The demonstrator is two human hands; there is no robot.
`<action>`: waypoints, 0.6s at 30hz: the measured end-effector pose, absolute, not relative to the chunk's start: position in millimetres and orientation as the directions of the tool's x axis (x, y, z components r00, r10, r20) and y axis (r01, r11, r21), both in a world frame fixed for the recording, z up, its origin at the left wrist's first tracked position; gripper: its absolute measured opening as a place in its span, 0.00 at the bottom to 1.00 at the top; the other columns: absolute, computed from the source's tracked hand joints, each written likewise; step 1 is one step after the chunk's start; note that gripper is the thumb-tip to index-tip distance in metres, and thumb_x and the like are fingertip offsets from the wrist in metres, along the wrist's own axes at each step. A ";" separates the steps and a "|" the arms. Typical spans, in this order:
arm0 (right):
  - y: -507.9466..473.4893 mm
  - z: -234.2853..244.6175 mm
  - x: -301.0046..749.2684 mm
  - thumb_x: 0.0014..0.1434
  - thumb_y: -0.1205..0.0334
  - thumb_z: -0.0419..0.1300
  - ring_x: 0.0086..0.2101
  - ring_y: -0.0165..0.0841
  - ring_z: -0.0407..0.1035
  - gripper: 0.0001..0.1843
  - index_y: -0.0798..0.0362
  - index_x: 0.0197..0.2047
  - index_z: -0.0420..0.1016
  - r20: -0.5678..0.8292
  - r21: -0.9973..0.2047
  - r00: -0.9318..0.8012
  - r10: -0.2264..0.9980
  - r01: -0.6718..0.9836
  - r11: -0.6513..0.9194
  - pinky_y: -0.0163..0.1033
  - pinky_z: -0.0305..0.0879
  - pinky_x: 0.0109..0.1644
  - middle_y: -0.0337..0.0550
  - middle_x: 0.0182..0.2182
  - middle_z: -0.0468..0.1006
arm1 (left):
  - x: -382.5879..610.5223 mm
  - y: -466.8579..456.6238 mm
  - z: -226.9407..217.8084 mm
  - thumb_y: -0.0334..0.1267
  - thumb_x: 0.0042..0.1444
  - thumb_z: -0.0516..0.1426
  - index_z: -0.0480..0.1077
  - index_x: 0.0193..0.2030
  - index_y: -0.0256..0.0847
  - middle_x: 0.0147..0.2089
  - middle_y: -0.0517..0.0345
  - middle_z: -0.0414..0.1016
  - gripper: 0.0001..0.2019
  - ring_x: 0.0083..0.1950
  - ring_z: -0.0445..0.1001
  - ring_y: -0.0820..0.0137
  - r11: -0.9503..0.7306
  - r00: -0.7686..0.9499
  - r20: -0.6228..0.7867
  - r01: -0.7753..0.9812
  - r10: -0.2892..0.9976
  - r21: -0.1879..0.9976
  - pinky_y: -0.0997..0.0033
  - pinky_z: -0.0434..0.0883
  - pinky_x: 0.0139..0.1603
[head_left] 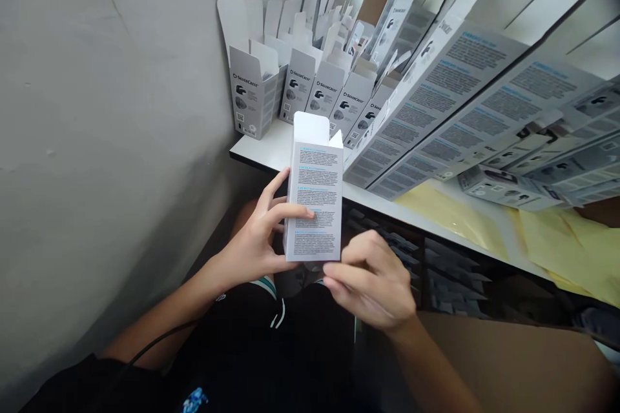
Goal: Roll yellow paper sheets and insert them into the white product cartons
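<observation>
The left hand (254, 242) holds a tall box (314, 197) upright by its side. The right hand (372, 281), fingers loosely curled, touches the box's bottom corner from just below.

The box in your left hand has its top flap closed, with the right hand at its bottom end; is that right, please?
No: in the head view the box in the left hand has its top flap open, with the right hand at its bottom end.
</observation>
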State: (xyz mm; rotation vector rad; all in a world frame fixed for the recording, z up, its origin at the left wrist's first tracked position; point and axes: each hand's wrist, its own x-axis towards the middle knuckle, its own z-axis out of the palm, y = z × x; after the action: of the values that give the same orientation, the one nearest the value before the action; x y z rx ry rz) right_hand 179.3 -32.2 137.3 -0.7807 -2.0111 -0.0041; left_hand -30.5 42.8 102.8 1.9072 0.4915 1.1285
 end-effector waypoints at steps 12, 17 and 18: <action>-27.7 122.5 174.0 0.59 0.69 0.68 0.45 0.40 0.65 0.11 0.47 0.45 0.80 0.826 -0.129 -0.335 0.454 0.672 0.730 0.47 0.72 0.44 0.46 0.44 0.71 | -33.0 32.4 109.9 0.29 0.49 0.70 0.67 0.59 0.57 0.80 0.60 0.35 0.33 0.77 0.51 0.43 -0.394 0.568 0.390 -0.122 0.725 0.911 0.56 0.86 0.48; -26.2 113.9 173.1 0.52 0.71 0.72 0.51 0.43 0.63 0.23 0.44 0.50 0.77 0.836 -0.164 -0.300 0.460 0.663 0.730 0.49 0.73 0.50 0.47 0.50 0.67 | -34.5 30.0 114.1 0.27 0.51 0.68 0.66 0.57 0.57 0.80 0.61 0.34 0.30 0.76 0.55 0.45 -0.416 0.579 0.417 -0.142 0.701 0.898 0.56 0.85 0.49; -25.2 109.5 172.9 0.51 0.69 0.73 0.55 0.45 0.62 0.30 0.42 0.55 0.74 0.836 -0.214 -0.267 0.480 0.646 0.733 0.53 0.73 0.53 0.47 0.55 0.64 | -35.3 31.0 114.6 0.27 0.51 0.68 0.66 0.57 0.57 0.80 0.61 0.34 0.30 0.76 0.54 0.45 -0.435 0.590 0.430 -0.143 0.684 0.889 0.55 0.84 0.51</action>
State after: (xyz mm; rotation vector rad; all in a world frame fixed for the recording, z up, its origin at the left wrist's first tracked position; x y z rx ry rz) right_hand 172.9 -25.2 109.5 -0.8636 -1.9228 -0.2055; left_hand -35.3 31.0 114.6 1.7872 0.4425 1.0023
